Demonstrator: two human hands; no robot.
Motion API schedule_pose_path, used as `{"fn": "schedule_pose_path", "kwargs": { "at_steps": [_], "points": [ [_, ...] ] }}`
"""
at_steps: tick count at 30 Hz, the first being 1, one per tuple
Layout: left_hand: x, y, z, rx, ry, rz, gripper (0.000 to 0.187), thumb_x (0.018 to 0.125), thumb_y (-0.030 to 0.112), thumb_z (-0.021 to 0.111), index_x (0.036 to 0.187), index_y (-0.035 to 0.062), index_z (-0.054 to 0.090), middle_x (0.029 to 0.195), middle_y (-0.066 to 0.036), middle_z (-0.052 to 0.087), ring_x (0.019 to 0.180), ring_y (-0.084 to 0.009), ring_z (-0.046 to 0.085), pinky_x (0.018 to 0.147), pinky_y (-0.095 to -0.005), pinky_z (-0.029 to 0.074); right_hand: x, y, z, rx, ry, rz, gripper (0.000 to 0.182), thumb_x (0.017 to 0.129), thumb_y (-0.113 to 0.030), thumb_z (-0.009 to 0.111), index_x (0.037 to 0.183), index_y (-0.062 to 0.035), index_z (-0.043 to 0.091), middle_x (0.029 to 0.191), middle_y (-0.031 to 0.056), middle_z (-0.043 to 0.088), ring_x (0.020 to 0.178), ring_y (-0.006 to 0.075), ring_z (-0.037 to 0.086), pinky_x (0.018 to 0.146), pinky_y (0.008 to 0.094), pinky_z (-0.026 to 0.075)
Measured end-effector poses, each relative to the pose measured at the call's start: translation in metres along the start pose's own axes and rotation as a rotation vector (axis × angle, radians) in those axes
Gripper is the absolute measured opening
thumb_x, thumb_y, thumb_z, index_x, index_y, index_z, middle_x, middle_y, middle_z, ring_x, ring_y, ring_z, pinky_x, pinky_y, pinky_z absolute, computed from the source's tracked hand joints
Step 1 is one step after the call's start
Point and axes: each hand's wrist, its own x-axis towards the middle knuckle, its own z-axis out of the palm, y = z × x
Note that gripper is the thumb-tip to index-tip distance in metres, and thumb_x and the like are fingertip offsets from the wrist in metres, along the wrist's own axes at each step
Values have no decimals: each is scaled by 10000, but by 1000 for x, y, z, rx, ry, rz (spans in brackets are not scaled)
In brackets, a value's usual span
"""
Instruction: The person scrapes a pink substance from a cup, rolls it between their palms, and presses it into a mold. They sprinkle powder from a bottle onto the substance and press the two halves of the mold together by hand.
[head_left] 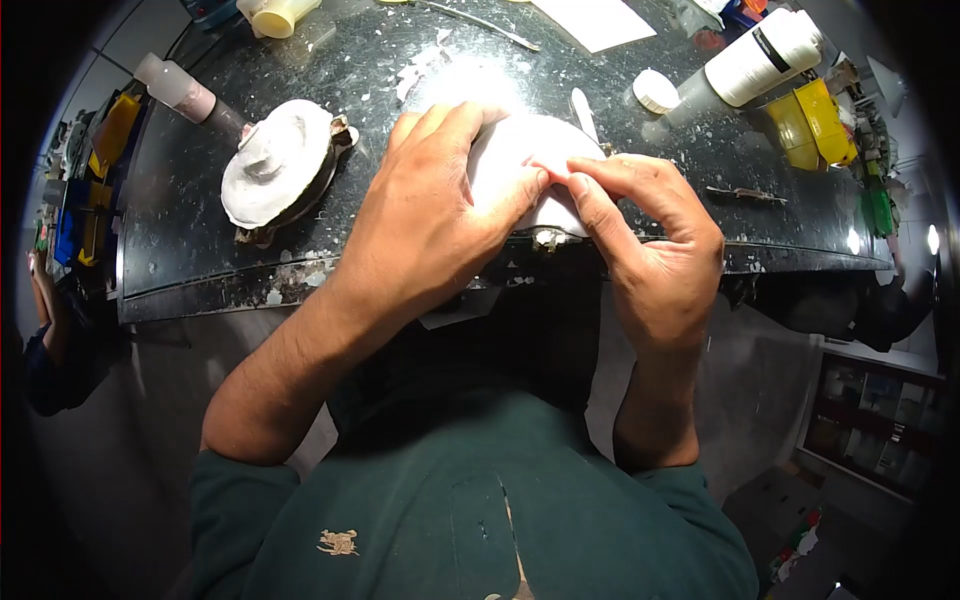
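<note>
A white rounded plaster-like piece (510,150) lies on the dark table near its front edge, partly covered by my hands. My left hand (430,200) rests around its left side, with the thumb on its top. The fingers of my right hand (650,215) are pinched together at the piece's right side, close to my left thumb. A small pink bit (548,165) shows between the fingertips of both hands. Further left, a second white plaster-like piece (275,165) with a mound on top sits on a rough dark base.
A white-handled tool (583,112) lies behind the piece. Right of it are a white lid (655,91), a white bottle (765,57), yellow bins (812,125) and a thin metal tool (746,194). A pinkish bottle (176,90) stands at left. Another person's arm (48,300) shows far left.
</note>
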Motion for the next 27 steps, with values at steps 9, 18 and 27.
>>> {"fn": "schedule_pose_path", "kwargs": {
  "at_steps": [9,18,27],
  "points": [
    [10,-7,-11,-115,-133,-53,550,913,416,728,1283,25,614,1237,-164,612,1175,-254,579,1013,-351,444,-3,0,5,-162,-84,-9,200,804,-109,828,956,-66,705,858,33,675,772,153,630,798,310,471],
    [14,-11,-2,-176,-53,-10,484,876,353,784,1180,4,644,1107,-133,662,1021,-203,633,923,-319,491,1,5,3,-207,-52,15,425,806,-209,859,1112,-54,609,987,83,566,997,202,559,898,354,469],
    [9,-7,-27,-206,-279,-102,658,885,435,732,1384,38,572,1359,-189,557,1282,-295,515,1104,-364,377,13,16,2,-73,-126,100,562,781,-255,876,1201,-64,555,1139,120,497,1120,255,470,997,397,409]
  ]
}}
